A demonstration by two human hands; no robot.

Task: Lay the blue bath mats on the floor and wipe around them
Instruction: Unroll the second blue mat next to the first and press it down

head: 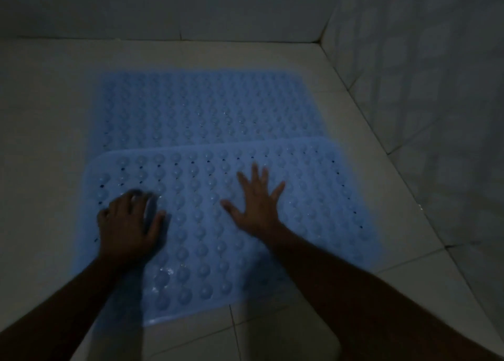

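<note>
1. Right hand (259,199), at centre frame, lies palm down with all fingers spread wide on the near bath mat (313,197); it grips nothing.
2. Left hand (129,224), at centre left, also rests palm down on the same mat, fingers closer together and slightly curled. Motion blur hides whether the fingertips press or slide.
3. Location of the work: the near bath mat lies across the lower centre of the frame on the tiled floor (41,142). Its far edge appears to overlap the near edge of the far bath mat (204,106), which lies flat in the upper centre, close to the wall (163,5).
4. Judged step: seating the near mat flat.
5. Press with flat palms, working from the centre outward toward each edge, so trapped air and water escape.
6. Check the rounded corner at centre left and the near edge at lower centre; each should sit flush.
7. Correct the overlap, if confirmed, before wiping.
8. No cloth is visible; wiping appears not yet begun.
</note>
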